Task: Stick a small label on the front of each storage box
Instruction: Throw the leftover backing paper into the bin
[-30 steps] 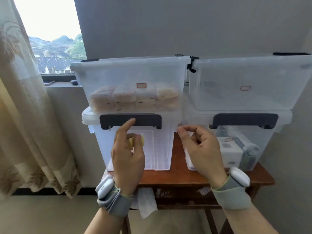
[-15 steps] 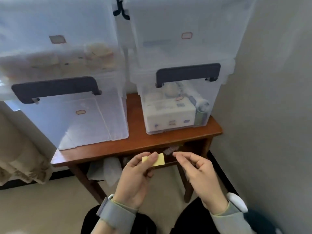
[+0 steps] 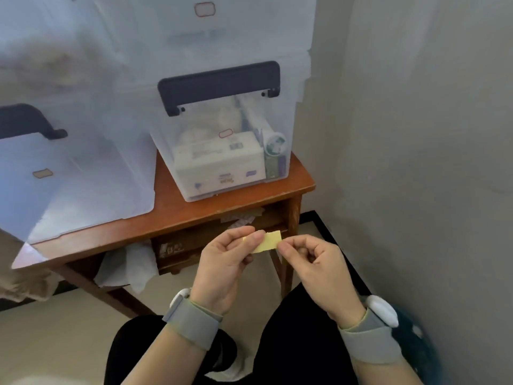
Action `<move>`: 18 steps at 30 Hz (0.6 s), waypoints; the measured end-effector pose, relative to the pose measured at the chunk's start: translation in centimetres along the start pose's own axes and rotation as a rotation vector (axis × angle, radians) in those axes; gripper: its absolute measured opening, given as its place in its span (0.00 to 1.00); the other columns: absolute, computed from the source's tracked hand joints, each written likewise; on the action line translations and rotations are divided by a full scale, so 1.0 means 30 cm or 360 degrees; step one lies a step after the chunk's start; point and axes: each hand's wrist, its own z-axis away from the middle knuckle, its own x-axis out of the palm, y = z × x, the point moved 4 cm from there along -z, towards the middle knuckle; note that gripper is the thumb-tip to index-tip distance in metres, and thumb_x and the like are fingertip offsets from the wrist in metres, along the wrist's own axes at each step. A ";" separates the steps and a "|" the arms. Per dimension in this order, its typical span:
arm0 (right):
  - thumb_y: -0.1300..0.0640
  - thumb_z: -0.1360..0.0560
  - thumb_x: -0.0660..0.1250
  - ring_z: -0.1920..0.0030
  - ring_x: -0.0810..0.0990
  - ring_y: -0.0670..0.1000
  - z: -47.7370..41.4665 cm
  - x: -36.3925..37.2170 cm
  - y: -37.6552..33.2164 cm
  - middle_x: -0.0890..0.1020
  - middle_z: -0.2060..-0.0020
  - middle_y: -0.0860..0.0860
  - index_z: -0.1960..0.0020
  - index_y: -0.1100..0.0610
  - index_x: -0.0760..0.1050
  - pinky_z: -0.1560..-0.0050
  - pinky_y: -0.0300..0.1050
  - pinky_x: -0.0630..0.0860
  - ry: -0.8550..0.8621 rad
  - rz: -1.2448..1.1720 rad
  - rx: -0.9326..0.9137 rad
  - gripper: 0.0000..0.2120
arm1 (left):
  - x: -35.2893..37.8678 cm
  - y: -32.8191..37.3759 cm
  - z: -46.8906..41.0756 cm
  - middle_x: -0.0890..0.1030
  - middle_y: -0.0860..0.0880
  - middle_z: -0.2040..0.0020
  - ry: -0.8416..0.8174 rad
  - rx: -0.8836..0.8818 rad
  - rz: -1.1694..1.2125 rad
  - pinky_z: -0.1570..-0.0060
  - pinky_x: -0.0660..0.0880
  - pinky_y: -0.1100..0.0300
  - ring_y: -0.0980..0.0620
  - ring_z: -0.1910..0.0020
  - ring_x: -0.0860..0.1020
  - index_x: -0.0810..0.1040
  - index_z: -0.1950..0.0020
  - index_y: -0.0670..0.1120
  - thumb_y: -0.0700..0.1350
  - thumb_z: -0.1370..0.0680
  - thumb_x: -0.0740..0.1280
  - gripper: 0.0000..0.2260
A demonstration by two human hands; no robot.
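right hand [image 3: 319, 266] has reached the yellow strip [image 3: 268, 242]; box labels [image 3: 225, 133] blank.

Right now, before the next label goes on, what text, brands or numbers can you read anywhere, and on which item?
None can be read.
White printed carton inside the lower right clear plastic storage box: print too blurred.
Small red-outlined labels on the box fronts: apparently blank.
Yellow paper strip held between left hand and right hand: no writing seen.
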 end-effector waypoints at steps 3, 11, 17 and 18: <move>0.49 0.25 0.72 0.63 0.80 0.49 0.003 -0.122 0.038 0.84 0.64 0.51 0.54 0.48 0.85 0.59 0.45 0.78 0.0139 0.0014 0.0090 0.05 | 0.096 0.004 -0.035 0.87 0.44 0.54 -0.0056 0.0192 -0.0357 0.55 0.77 0.58 0.52 0.57 0.83 0.84 0.49 0.44 0.42 0.31 0.76 0.11; 0.53 0.25 0.73 0.65 0.84 0.48 0.012 -0.445 0.357 0.88 0.64 0.53 0.57 0.50 0.85 0.56 0.50 0.83 0.0613 -0.0045 0.0531 0.03 | 0.183 0.042 -0.246 0.84 0.46 0.47 0.0393 0.1823 -0.2018 0.44 0.70 0.53 0.44 0.47 0.79 0.82 0.46 0.45 0.47 0.21 0.66 0.09; 0.57 0.26 0.72 0.65 0.86 0.55 0.114 -0.589 0.810 0.84 0.74 0.49 0.71 0.51 0.82 0.53 0.53 0.84 0.0566 0.0472 0.1105 0.14 | 0.127 -0.003 -0.320 0.86 0.45 0.51 0.0510 0.1977 -0.1990 0.52 0.69 0.52 0.42 0.53 0.79 0.85 0.49 0.45 0.46 0.22 0.68 0.09; 0.58 0.27 0.71 0.65 0.86 0.55 0.139 -0.595 0.864 0.84 0.75 0.50 0.71 0.55 0.82 0.57 0.50 0.84 0.0518 0.0572 0.1194 0.14 | 0.134 0.001 -0.321 0.86 0.45 0.51 0.0495 0.1958 -0.1968 0.52 0.68 0.53 0.42 0.52 0.79 0.85 0.49 0.45 0.46 0.22 0.68 0.09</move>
